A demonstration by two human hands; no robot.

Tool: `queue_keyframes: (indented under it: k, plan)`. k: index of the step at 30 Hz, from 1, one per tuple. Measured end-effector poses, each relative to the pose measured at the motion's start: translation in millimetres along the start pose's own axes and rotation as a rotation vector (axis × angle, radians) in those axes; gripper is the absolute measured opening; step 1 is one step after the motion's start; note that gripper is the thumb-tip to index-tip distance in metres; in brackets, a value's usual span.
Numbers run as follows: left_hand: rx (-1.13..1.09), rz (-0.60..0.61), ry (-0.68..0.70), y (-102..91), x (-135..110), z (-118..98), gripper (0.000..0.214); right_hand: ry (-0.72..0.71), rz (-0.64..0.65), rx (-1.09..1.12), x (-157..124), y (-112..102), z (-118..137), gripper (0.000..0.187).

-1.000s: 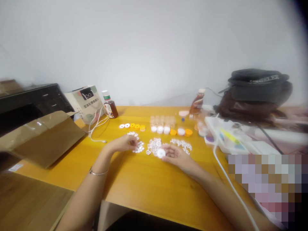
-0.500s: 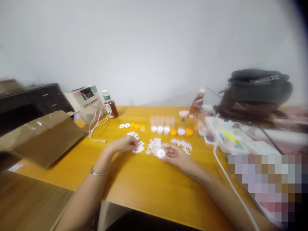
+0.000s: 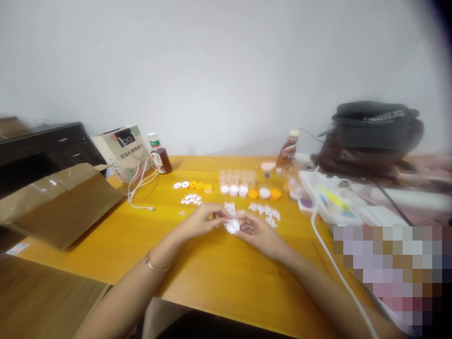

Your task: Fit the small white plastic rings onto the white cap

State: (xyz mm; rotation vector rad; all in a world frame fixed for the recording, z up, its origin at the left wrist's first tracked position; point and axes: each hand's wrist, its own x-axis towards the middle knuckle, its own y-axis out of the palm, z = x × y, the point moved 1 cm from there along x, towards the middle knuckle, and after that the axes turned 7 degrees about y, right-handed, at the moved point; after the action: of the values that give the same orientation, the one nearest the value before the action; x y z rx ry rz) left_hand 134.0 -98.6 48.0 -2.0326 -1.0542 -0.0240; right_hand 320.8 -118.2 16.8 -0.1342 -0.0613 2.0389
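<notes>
Bottle (image 3: 159,159) holds brown liquid (image 3: 166,166); right grip (image 3: 259,234) pinches white disc (image 3: 232,227); left grip (image 3: 202,221) narrow, contents unclear.

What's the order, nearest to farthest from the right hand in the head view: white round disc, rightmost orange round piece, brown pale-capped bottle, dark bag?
1. White round disc: held in right hand.
2. Orange round piece: beyond the hand, slightly right.
3. Brown bottle: farther back, right.
4. Dark bag: far right, back.
</notes>
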Motion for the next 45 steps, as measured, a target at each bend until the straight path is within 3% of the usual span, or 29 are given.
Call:
queue_keyframes:
  k: [19, 45]
  plan:
    - [0.362, 0.087, 0.141, 13.6, 1, -3, 0.020, 0.016, -0.027, -0.006, 4, 0, -8, 0.031]
    - [0.171, -0.014, 0.168, 13.9, 2, 1, 0.015, 0.012, -0.004, 0.016, 2, 1, -2, 0.030]
